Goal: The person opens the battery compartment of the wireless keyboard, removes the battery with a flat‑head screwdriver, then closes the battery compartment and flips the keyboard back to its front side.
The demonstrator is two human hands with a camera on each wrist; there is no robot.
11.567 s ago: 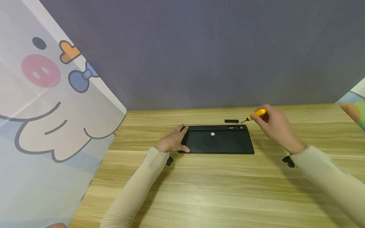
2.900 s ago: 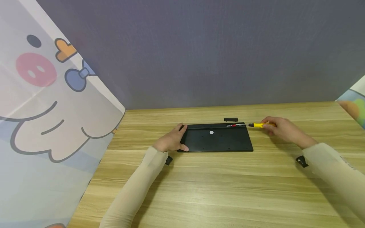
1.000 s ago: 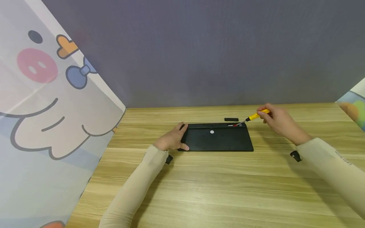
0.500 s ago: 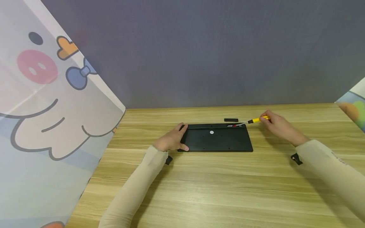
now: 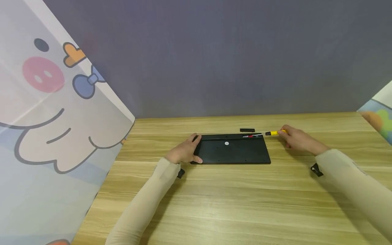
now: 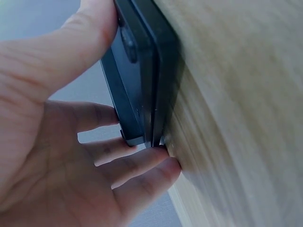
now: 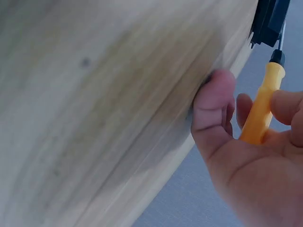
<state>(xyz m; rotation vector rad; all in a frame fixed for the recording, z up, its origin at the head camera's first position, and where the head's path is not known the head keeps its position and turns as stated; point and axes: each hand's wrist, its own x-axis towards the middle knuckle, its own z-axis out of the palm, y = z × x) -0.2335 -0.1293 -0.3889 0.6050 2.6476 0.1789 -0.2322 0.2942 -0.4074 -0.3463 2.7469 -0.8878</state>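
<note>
**Yellow screwdriver at the far right corner of a black slab**

Over on the left stands a pale panel printed with a cartoon pig's pink snout and a blue bow, and from its edge a plain grey backdrop runs along behind the wood-grained table.

A cream left sleeve comes in from below, a small black piece showing at its cuff. The left hand is spread across the slab's left end, thumb resting on the near corner and fingertips touching the far one; the left wrist view shows some of them down by the wood.

The slab lies flat on the table, long side facing the person, with a white round sticker near its middle. Further right, in the raised strip along its back, sits a red-and-white item, and just beyond that edge a small black bar lies on the table.

The screwdriver's shaft slants low over the slab's right end towards the red-and-white item; I can't tell whether the tip touches it. The right hand pinches the yellow handle between thumb and fingers, just off the slab, with a cream right sleeve behind it.
</note>
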